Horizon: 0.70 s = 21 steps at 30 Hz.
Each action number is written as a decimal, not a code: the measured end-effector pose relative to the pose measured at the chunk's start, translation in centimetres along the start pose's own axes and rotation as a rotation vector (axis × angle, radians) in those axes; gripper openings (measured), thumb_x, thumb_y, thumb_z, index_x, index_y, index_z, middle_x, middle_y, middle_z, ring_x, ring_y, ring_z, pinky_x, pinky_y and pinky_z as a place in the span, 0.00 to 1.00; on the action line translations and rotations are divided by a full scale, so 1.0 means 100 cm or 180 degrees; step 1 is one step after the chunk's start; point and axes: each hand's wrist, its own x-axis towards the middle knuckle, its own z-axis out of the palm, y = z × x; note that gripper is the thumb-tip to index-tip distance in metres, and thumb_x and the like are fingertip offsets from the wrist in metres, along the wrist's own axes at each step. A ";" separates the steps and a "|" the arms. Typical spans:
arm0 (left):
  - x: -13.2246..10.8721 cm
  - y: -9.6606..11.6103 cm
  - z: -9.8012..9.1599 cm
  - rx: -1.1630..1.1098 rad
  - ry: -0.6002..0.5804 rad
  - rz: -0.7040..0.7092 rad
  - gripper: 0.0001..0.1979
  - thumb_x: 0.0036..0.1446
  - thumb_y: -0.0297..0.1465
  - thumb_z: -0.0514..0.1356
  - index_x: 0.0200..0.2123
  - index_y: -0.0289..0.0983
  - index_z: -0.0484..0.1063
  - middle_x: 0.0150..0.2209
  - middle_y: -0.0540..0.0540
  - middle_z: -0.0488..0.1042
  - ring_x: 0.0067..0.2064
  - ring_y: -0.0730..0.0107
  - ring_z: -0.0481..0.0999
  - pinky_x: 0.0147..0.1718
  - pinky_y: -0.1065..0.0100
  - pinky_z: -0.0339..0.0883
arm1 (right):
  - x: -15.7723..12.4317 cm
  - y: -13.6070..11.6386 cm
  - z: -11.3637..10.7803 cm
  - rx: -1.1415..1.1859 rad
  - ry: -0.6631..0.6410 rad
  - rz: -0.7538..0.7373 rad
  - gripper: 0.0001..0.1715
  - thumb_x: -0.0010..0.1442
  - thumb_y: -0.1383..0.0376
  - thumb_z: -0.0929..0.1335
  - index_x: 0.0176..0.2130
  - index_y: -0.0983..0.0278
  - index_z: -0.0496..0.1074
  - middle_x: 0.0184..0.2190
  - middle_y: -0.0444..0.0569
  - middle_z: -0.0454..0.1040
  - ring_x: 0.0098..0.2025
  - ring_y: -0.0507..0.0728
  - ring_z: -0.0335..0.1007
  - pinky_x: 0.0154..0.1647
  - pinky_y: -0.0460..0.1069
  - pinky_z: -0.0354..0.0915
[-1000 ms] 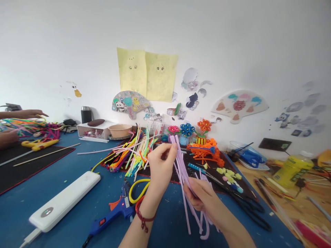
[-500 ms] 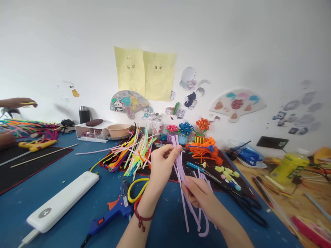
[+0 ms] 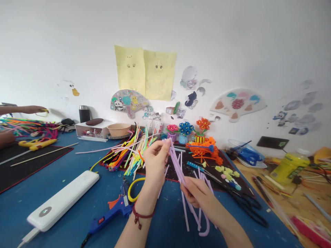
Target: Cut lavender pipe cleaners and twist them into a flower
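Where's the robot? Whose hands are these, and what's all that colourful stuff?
There's no robot here! These are a person's own bare hands, seen by a camera worn on that person's head, looking forward and down. The left hand pinches the upper end of some lilac stems, and the right hand has its grip lower down the bunch. On the blue table lie a blue glue gun and a long white block. Behind are a pile of colourful stems and three little potted flowers. Over at the far left, another person's hand shows too.
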 end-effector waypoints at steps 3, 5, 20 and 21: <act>0.001 0.000 -0.002 0.0317 0.0079 0.0209 0.16 0.47 0.40 0.66 0.21 0.34 0.69 0.17 0.55 0.61 0.18 0.83 0.54 0.16 0.76 0.46 | 0.001 0.000 0.000 -0.0057 0.0031 -0.0019 0.29 0.62 0.44 0.59 0.23 0.63 0.57 0.17 0.36 0.45 0.18 0.46 0.37 0.18 0.46 0.36; 0.001 -0.002 -0.003 0.0540 0.0059 0.0350 0.15 0.48 0.40 0.66 0.22 0.34 0.70 0.18 0.55 0.62 0.19 0.82 0.56 0.17 0.75 0.48 | 0.002 0.001 0.000 -0.0097 0.0050 -0.0017 0.29 0.62 0.43 0.59 0.23 0.63 0.57 0.17 0.36 0.46 0.18 0.46 0.37 0.18 0.46 0.36; 0.003 0.001 -0.014 0.1087 -0.1140 -0.0286 0.17 0.49 0.42 0.65 0.26 0.32 0.74 0.17 0.53 0.63 0.18 0.82 0.56 0.17 0.75 0.46 | 0.005 0.002 -0.003 -0.0306 0.0194 -0.0129 0.29 0.63 0.44 0.58 0.24 0.64 0.59 0.17 0.37 0.47 0.19 0.46 0.37 0.19 0.47 0.36; 0.004 0.002 -0.014 0.1105 -0.1124 -0.0311 0.17 0.48 0.42 0.65 0.25 0.32 0.73 0.16 0.54 0.63 0.17 0.82 0.56 0.16 0.75 0.46 | 0.005 0.002 -0.003 -0.0256 0.0188 -0.0143 0.29 0.63 0.45 0.58 0.24 0.64 0.59 0.17 0.37 0.47 0.19 0.46 0.38 0.19 0.46 0.37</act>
